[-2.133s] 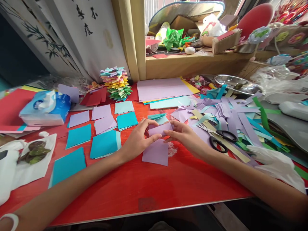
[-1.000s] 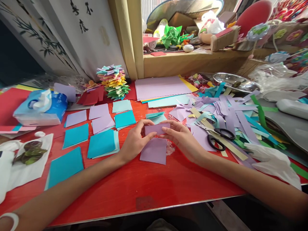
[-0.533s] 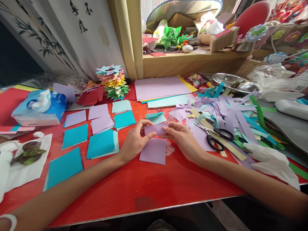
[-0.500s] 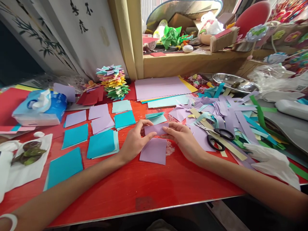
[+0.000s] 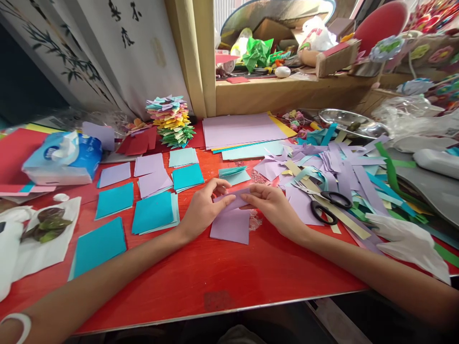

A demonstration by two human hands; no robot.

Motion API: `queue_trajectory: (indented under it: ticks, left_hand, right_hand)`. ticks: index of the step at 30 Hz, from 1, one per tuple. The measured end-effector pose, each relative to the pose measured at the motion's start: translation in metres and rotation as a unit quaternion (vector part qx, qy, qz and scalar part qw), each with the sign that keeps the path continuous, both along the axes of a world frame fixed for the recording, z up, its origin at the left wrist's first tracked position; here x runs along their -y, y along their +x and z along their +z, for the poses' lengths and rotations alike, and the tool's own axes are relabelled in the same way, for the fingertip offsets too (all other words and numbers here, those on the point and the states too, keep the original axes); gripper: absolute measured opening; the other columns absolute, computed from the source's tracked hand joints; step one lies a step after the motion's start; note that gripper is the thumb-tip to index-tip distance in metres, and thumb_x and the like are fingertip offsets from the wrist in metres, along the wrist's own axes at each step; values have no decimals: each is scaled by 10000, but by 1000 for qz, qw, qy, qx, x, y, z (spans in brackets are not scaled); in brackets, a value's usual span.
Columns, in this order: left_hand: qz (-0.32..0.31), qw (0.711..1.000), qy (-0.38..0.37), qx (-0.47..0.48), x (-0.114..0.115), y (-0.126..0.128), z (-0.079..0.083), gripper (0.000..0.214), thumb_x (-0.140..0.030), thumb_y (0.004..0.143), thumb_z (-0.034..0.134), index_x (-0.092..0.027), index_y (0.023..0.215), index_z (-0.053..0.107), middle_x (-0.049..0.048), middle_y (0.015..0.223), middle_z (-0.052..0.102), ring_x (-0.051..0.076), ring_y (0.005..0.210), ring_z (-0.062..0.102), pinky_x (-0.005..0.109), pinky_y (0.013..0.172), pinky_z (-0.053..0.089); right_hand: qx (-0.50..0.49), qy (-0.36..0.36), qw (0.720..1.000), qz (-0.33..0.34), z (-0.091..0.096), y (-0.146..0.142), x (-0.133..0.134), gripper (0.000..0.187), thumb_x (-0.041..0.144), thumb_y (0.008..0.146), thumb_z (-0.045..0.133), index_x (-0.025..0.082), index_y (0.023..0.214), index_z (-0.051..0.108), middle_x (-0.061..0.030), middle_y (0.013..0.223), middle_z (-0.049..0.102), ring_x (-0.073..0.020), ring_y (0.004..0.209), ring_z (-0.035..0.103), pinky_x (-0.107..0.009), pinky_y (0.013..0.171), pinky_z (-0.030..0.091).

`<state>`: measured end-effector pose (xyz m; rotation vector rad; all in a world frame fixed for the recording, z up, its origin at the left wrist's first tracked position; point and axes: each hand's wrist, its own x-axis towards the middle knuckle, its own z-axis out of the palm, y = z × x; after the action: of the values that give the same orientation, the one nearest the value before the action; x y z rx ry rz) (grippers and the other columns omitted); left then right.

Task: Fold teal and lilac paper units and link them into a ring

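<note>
Folded lilac piece sits just above the tabletop, centre of view, pinched from both ends. Left hand has its grip closed on the left end, thumb on the near face, fingers curled over the far edge. Right hand has its grip closed on the right end, fingertips meeting the paper near its middle. So we have the piece bridging the two grips, with both thumbs almost touching. Directly under it, and partly covered by it, a flat lilac square lies on the tabletop between the wrists. We can't tell whether the folded piece touches that square. Just left of the left hand we see teal squares, with more lilac squares behind them. Right of the right hand, black scissors lie on a heap of paper strips. Further back are large lilac sheets and a stack of folded coloured units. A tissue pack sits far left, a metal bowl far right.
</note>
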<state>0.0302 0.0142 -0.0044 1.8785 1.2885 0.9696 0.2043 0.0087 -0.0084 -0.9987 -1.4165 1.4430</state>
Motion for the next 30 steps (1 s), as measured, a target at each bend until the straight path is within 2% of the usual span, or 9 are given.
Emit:
queue_trajectory:
  ticks: [3,7,13,16,18,21,23,27,30]
  left_hand:
    - [-31,999,13,-13,1,-1,0,153,-349,827,533,-204,832,583,-14,782,590,124,743,522,234,644,387]
    - [-35,999,19,-12,2,-1,1,149,-322,835,520,-191,789,576,-14,759,583,118,725,516,231,632,381]
    - [-78,996,18,-29,2,-1,2,148,-294,842,506,-185,764,569,-14,761,575,119,732,496,231,646,377]
    - [-69,997,13,-10,2,-1,3,180,-323,853,487,-183,781,575,-4,783,578,127,747,503,237,673,390]
    - [-42,999,-2,21,2,-1,3,198,-350,856,474,-184,806,568,0,805,579,130,753,512,235,672,399]
    - [-18,999,-15,48,2,-2,3,205,-360,855,469,-185,790,554,-5,801,569,127,745,505,228,677,399]
    - [-21,999,-17,47,1,-2,3,207,-358,849,480,-182,766,550,-9,775,559,124,733,494,225,677,394]
    - [-46,998,-23,32,2,-2,4,221,-362,848,482,-176,762,563,-10,751,565,121,710,499,224,665,394]
    - [-49,999,-15,20,2,-3,4,225,-357,852,480,-174,767,578,-8,763,581,124,731,520,224,686,398]
  right_hand:
    - [52,6,998,26,0,0,2,141,299,803,563,163,817,598,-18,768,624,-158,766,621,-340,758,528]
    - [21,-18,1000,11,3,0,3,163,321,805,565,162,836,554,-24,775,633,-148,747,625,-316,729,520]
    - [80,4,995,64,10,0,6,275,292,831,536,205,1082,465,12,701,624,-120,620,596,-235,536,469]
    - [60,-23,996,59,13,-1,7,362,254,805,574,210,1137,439,28,698,611,-107,637,586,-227,563,477]
    - [25,-61,996,60,14,-3,6,333,240,779,603,181,1085,485,16,715,614,-120,709,607,-262,667,504]
    - [-11,-105,993,46,14,-4,4,159,265,762,617,137,843,571,-13,767,620,-130,751,618,-291,744,507]
    - [-21,-108,994,18,14,-4,3,155,275,757,623,130,740,573,-6,747,611,-107,709,602,-253,700,499]
    - [-37,-89,995,-9,14,-3,3,170,291,783,598,130,734,573,25,656,564,-61,589,526,-189,559,437]
    - [-36,-85,996,-9,14,-3,4,190,306,798,583,131,732,555,32,643,546,-53,571,500,-178,527,407]
